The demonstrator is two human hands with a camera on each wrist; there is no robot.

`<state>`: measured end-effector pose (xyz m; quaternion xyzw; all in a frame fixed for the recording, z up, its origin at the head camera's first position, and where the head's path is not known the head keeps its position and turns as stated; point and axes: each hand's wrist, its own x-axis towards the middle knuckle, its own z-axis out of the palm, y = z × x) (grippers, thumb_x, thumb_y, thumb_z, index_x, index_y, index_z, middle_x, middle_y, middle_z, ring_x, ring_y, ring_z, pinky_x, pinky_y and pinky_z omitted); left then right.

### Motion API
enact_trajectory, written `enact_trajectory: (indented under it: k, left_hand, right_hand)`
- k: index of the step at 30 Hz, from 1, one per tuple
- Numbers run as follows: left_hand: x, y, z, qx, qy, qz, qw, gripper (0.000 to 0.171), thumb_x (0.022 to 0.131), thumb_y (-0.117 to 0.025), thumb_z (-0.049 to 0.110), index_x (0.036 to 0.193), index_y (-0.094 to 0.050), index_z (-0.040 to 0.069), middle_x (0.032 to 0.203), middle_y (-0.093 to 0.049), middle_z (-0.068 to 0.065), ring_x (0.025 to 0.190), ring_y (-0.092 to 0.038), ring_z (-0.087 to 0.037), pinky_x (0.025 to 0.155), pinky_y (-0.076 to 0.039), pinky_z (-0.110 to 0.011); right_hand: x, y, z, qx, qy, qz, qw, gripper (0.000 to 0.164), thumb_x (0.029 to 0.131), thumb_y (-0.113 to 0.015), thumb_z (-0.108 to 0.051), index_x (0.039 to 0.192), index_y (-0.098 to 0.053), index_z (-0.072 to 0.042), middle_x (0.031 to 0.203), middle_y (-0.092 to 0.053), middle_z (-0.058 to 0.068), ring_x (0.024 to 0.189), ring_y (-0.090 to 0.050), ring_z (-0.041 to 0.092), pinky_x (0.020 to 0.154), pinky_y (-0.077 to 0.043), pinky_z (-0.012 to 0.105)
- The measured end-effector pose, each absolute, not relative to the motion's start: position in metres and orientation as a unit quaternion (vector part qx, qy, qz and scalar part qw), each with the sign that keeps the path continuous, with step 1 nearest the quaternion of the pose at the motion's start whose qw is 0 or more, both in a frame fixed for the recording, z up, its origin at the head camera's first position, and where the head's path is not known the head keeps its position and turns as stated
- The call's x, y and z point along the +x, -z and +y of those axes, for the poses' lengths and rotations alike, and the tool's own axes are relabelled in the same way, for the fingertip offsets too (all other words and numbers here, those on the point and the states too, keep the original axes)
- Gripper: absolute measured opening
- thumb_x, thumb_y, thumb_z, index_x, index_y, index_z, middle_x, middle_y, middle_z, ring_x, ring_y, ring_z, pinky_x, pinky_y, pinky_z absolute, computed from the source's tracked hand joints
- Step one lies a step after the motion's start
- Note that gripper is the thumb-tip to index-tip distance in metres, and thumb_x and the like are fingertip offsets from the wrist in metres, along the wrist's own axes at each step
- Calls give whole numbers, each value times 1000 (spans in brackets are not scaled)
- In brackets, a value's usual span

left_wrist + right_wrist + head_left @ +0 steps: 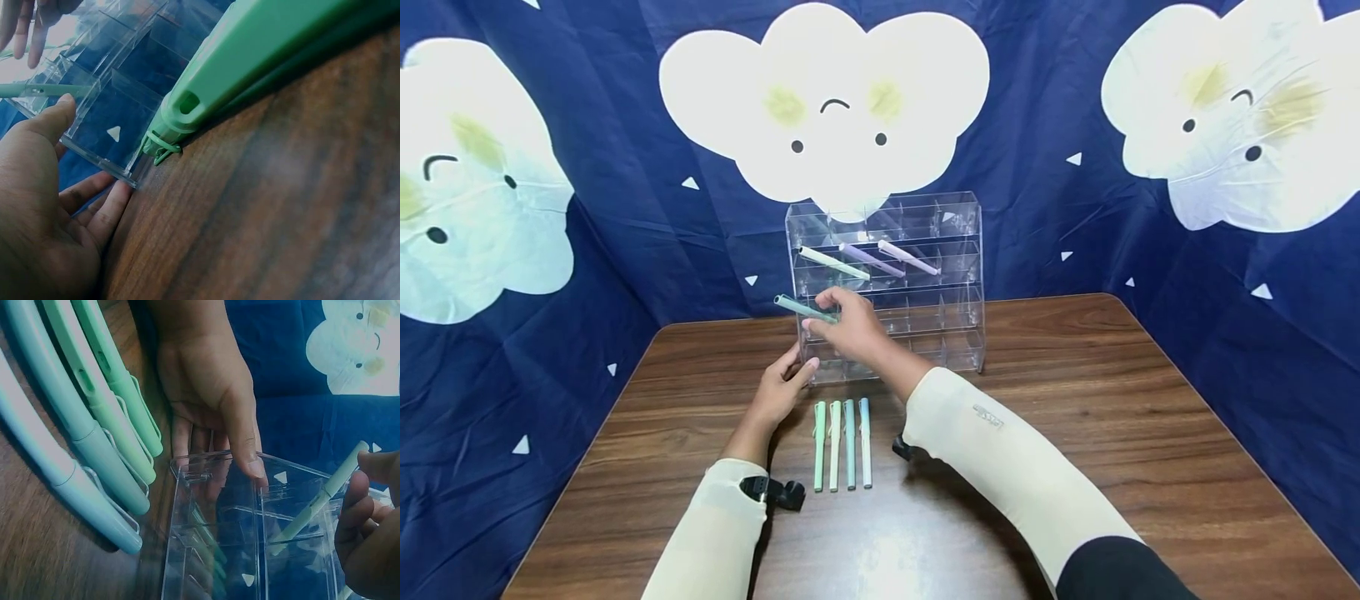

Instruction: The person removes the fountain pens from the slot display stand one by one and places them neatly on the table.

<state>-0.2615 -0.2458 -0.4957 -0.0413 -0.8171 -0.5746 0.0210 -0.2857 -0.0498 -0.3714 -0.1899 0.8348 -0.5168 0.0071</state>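
Note:
My left hand (778, 390) holds the lower left corner of a clear tiered pen rack (961, 329), thumb in front and fingers round its side. A pale green pen (793, 306) lies slanted in the rack's third tier from the top, at the left, its upper end sticking out past the side. My right hand (853, 329) is at this pen, thumb below and forefinger above it, with a gap between them. In the left wrist view, the right hand's fingers (34, 47) hang straight above the pen.
One tier higher lie a whitish-green pen (831, 262), a purple pen (872, 260) and a lilac pen (910, 257). Several capped pens, among them a teal pen (850, 446), stand in a row on the wooden table (1075, 425) before the rack. A blue cloud-print cloth (1037, 233) hangs behind.

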Motion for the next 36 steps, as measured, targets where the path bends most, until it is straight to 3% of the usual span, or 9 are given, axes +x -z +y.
enact_trajectory:
  k: [3,9,15,20,27,33,36]
  left_hand:
    - [-261,496,-245,-41,574,-818,23,66,112,-65,37,172,-38,30,170,-49,-18,145,-59,-40,106,-58,-37]
    - [-263,496,-244,-47,565,-823,25,65,112,-64,38,171,-38,32,167,-52,-18,146,-58,-41,111,-56,-48]
    - [-263,495,-245,-49,564,-824,28,65,113,-63,38,172,-38,29,165,-54,-20,145,-59,-41,107,-57,-38]
    - [-261,492,-247,-45,568,-821,20,64,113,-63,37,172,-37,30,167,-52,-19,149,-56,-41,109,-56,-42]
    - [-260,493,-246,-48,568,-821,25,64,113,-63,35,171,-39,29,163,-57,-20,145,-59,-39,98,-57,-26]
    - [-261,494,-246,-53,565,-823,24,64,113,-62,37,172,-37,28,166,-53,-20,146,-58,-41,104,-58,-38]
    - [-261,494,-246,-51,561,-826,25,64,113,-62,38,172,-38,29,167,-52,-20,146,-58,-41,105,-57,-39]
  right_hand:
    - [-290,373,-54,-189,512,838,2,46,102,-82,-26,139,-66,-4,143,-68,11,62,-72,21,57,-61,27]
    - [-296,376,-60,-168,507,846,4,43,103,-80,-27,139,-67,-7,142,-70,11,67,-72,20,56,-61,26]
    - [-298,380,-66,-146,499,854,9,44,103,-79,-31,140,-68,-9,143,-71,9,70,-77,25,56,-61,27]
    - [-300,384,-73,-152,502,852,8,43,105,-78,-32,140,-68,-9,145,-70,11,68,-75,22,56,-61,27]
    - [-299,389,-80,-141,497,856,-10,39,107,-74,-33,141,-71,-14,147,-72,6,67,-73,17,56,-61,26]
    - [-299,390,-84,-133,499,856,-25,30,107,-74,-33,132,-75,-17,128,-79,8,52,-66,11,52,-59,26]
    - [-299,390,-86,-134,499,856,-28,30,107,-73,-33,131,-76,-17,129,-78,8,51,-65,9,51,-59,25]
